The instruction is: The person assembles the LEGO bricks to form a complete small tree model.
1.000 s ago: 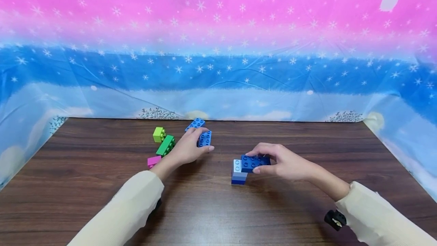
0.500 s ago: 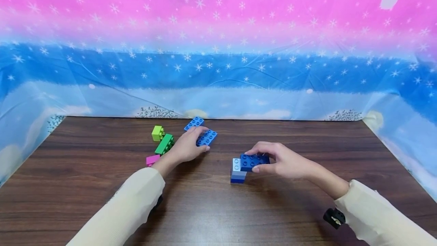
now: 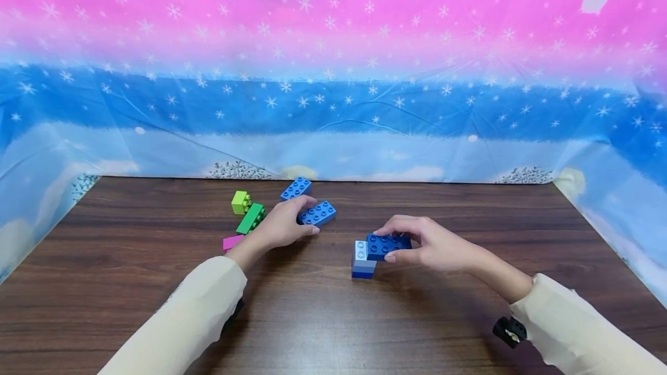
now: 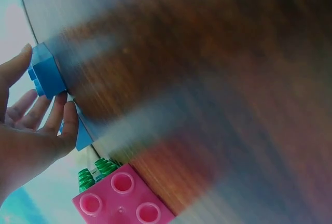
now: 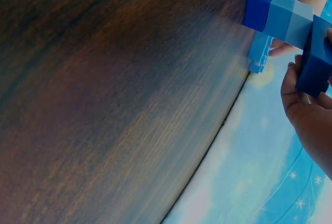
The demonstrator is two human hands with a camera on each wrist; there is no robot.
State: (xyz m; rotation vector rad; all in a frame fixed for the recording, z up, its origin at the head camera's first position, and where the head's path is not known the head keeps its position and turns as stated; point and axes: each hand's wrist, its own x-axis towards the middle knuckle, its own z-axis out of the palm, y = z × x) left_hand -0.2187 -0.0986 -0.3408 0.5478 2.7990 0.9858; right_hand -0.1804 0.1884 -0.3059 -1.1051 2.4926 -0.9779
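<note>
In the head view, my left hand (image 3: 278, 224) pinches a medium-blue brick (image 3: 323, 213) between thumb and fingers, the brick's studs facing up. The left wrist view has this blue brick (image 4: 51, 76) between thumb and fingertips. My right hand (image 3: 435, 246) grips a dark blue brick (image 3: 384, 243), thumb on the near side and fingers on the far side. That brick sits at the top right of a small upright stack (image 3: 363, 267), pale blue above, mid blue in the middle and deep blue at the base. In the right wrist view the stack (image 5: 281, 15) meets the dark blue brick (image 5: 315, 60).
Behind the left hand lies another blue brick (image 3: 296, 188). To its left are a lime brick (image 3: 240, 202), a green brick (image 3: 250, 219) and a pink brick (image 3: 232, 243), close to the left forearm. A patterned cloth (image 3: 333, 158) hangs along the back of the wooden table (image 3: 469, 204).
The blue brick in my left hand has turned, its far end swinging to the right. My left hand has shifted slightly left; the right hand and stack stay nearly still.
</note>
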